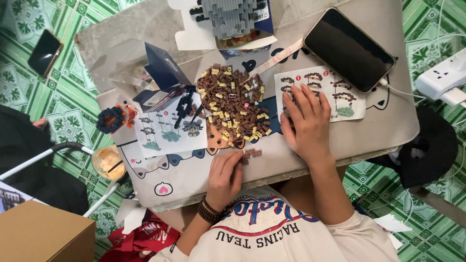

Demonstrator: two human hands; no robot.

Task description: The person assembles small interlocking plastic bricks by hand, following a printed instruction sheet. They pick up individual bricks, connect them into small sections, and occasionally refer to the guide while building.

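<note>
Brick cluster (251, 154), a short brown strip of joined pieces, lies on the table (291, 162) near its front edge, its long axis running left to right, and touches the fingertips (239, 156) of your left hand (224, 177). That hand curls around the cluster's left end, thumb and fingers pinching it lightly against the surface; it looks like a grasp on the cluster, though the contact is small in the frame. Your right hand (307, 121) rests flat and spread, holding nothing, its fingers lying over the left edge of an instruction sheet (340, 94) and its heel near the table edge. The cluster sits between your two hands, just to the right of the left one and below and left of the right one, so the left hand is plainly the nearer. Just above the cluster lies the loose pile (234, 104) of brown and yellow bricks, with a narrow gap of bare mat between pile and cluster. A dark phone (348, 48) lies beyond the sheet, at the far right corner. A second sheet (167, 131) lies left of the pile, with a small black figure (185, 106) standing at its upper edge.
</note>
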